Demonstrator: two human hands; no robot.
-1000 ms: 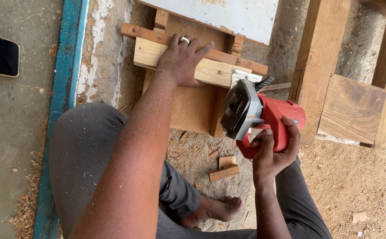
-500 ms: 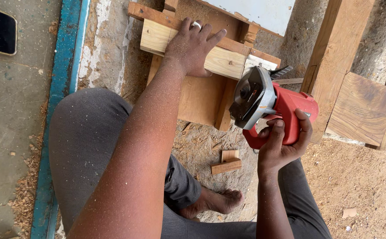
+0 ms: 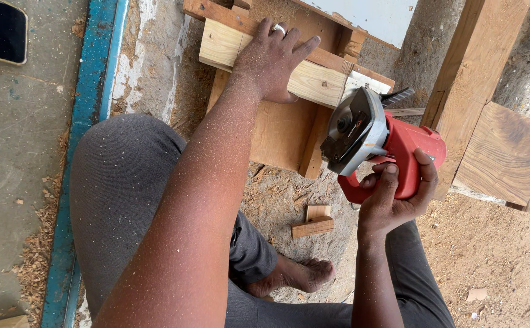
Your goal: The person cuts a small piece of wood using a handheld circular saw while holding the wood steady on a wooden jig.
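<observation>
Evidently, the left hand [image 3: 274, 61] lay flat, fingers spread, pressing a pale plank [image 3: 313, 82] against the wooden frame [image 3: 280, 130] beneath it. The right hand [image 3: 395, 203] had its fingers wrapped tight around the handle of a red circular saw [image 3: 377, 143], held in the air just right of the plank, blade guard toward the wood. The saw looked heavy and rigid, best gripped by its handle; the plank appeared stiff and light. Two small offcuts [image 3: 313, 222] lay on the sawdust-covered ground [image 3: 496, 255] below.
</observation>
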